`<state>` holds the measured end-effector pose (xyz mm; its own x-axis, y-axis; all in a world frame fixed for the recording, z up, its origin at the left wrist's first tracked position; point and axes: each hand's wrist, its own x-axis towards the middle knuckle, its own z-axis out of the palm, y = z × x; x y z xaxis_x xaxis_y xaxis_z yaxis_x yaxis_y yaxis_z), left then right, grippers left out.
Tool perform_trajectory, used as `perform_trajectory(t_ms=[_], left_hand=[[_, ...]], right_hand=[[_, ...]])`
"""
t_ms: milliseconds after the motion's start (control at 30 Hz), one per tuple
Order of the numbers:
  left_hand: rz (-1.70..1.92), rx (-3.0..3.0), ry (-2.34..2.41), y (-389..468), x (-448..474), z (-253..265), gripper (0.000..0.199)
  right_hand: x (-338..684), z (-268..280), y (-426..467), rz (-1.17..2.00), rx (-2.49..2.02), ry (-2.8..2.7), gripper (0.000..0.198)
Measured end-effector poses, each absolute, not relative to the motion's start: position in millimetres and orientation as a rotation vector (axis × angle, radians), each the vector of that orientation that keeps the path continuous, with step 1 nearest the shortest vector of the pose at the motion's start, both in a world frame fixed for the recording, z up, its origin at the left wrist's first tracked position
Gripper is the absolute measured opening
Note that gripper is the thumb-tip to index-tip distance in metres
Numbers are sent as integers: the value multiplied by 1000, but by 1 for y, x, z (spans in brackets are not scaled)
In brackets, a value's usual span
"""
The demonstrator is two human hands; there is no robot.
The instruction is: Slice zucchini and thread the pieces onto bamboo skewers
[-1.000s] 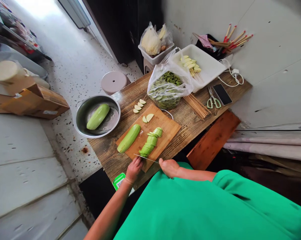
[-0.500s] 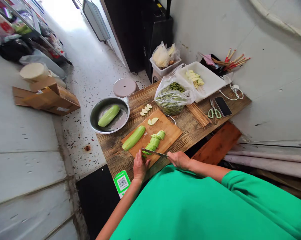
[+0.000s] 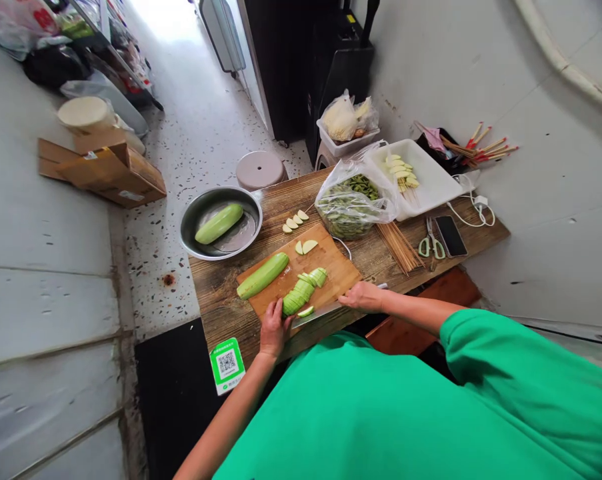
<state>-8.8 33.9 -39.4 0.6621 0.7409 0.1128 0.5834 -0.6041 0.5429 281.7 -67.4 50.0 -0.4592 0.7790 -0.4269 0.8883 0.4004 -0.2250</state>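
My right hand (image 3: 365,297) is closed round the handle of a knife (image 3: 317,315). Its blade lies low along the near edge of the wooden cutting board (image 3: 338,267), pointing left. Beside the blade is one loose slice (image 3: 305,311). My left hand (image 3: 274,328) has its fingers and thumb at the near end of a sliced zucchini (image 3: 301,292), gripping it there; the slices lean in a row. A green zucchini half (image 3: 263,275) rests on the board's left side. Two pale pieces (image 3: 307,247) lie at the far edge.
A metal bowl (image 3: 185,233) with another zucchini stands left. Behind the board are skewered slices (image 3: 295,221) and a bag of green beans (image 3: 353,200). Rightward lie bamboo skewers (image 3: 399,248), scissors (image 3: 431,241), a phone (image 3: 451,235) and a white tray (image 3: 433,177). A QR-code card (image 3: 227,365) hangs at the near-left corner.
The knife has come down from above the slices to the board's near edge, and my right hand has moved right. One slice now lies apart from the row. The view has shifted slightly.
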Motion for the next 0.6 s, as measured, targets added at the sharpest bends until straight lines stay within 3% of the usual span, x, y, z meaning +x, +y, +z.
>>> perform_trajectory(t_ms=[600], left_hand=[[418,2348,1145,61,10,-46,41]], right_hand=[[331,31,30,-546,1192,2526,36]])
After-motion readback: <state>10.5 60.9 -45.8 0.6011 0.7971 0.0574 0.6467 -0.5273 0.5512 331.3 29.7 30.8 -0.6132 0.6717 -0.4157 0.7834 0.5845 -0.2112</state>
